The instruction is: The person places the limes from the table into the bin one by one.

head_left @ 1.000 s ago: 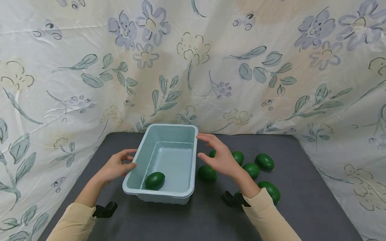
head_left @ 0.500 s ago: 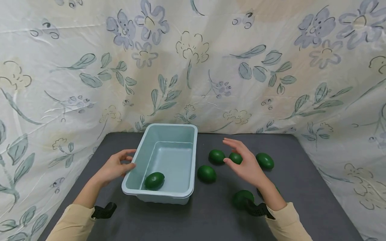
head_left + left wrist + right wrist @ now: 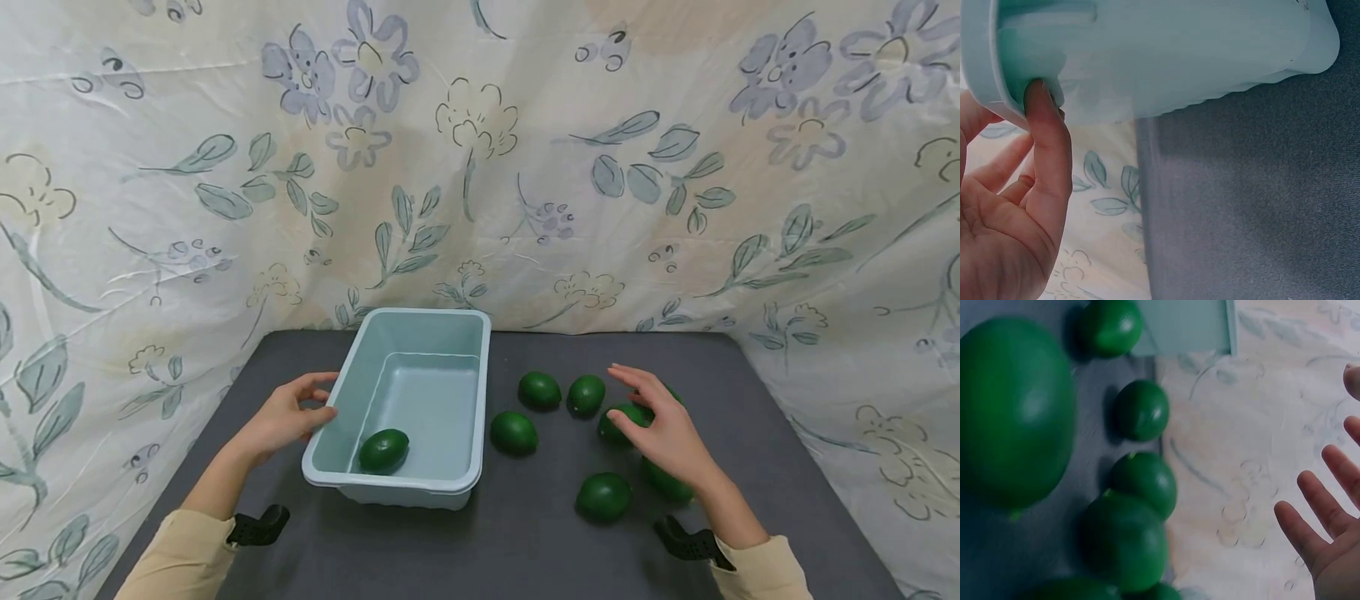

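A pale blue-green plastic bin (image 3: 427, 367) stands on the dark grey table (image 3: 525, 542), with one green egg-shaped fruit (image 3: 384, 450) in its near left corner. My left hand (image 3: 288, 417) lies at the bin's left side, its thumb touching the rim; the left wrist view shows a fingertip (image 3: 1040, 100) tucked under the rim of the bin (image 3: 1179, 56). My right hand (image 3: 663, 429) hovers with straight fingers over the loose green fruits to the right of the bin, nearest one fruit (image 3: 617, 422). It holds nothing; the right wrist view shows its spread fingers (image 3: 1329, 519).
More green fruits lie on the table at the right of the bin: one beside its wall (image 3: 514, 432), two farther back (image 3: 540, 390) (image 3: 586, 395), one nearer (image 3: 603, 497), one half hidden under my hand (image 3: 667, 485). Flowered cloth (image 3: 480, 167) walls in the table.
My right hand has left the bin's right rim and swung right and nearer, over the loose fruits. The left hand and the bin have stayed put.
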The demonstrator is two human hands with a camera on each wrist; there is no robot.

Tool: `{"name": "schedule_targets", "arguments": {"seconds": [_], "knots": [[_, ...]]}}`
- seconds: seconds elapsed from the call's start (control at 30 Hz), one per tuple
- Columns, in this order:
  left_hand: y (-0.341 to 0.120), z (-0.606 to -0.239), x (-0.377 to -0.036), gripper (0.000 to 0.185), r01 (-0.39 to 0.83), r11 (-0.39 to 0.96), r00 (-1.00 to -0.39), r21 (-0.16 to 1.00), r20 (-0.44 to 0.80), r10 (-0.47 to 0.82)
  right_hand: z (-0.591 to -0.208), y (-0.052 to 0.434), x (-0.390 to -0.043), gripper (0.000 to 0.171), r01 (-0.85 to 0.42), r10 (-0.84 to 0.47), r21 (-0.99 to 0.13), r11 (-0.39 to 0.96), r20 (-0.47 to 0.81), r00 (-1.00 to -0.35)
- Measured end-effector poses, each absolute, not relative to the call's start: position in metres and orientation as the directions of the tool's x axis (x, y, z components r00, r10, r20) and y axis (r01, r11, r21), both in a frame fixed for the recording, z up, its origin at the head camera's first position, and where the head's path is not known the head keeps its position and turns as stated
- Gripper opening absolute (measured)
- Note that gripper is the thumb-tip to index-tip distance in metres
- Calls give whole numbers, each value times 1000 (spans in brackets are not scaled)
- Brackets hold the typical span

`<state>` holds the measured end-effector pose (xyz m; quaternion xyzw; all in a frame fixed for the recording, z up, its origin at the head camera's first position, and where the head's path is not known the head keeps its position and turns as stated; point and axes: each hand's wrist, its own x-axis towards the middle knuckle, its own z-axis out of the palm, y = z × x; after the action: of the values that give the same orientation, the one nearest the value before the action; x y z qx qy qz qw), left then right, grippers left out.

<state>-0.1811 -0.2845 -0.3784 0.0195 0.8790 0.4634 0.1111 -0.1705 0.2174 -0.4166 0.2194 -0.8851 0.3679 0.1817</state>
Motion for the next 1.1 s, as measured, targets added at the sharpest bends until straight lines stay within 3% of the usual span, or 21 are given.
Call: {"name": "schedule_targets", "arguments": {"seconds": [0.37,0.7,1.1], "knots": [[-285,-379,-182,60,-73,564,-974,823,-180,138,-444,251,-161,59,-447,-235,-501,741,430,-871],[-286,-380,-182,61,-65,568,-974,821,-174,141,-465,276,-147,58,-361,-212,-550,753,315,-925],[-286,-380,-182,61,-66,568,-974,820,-177,143,-483,287,-140,61,-262,-176,-513,817,212,-961]]}}
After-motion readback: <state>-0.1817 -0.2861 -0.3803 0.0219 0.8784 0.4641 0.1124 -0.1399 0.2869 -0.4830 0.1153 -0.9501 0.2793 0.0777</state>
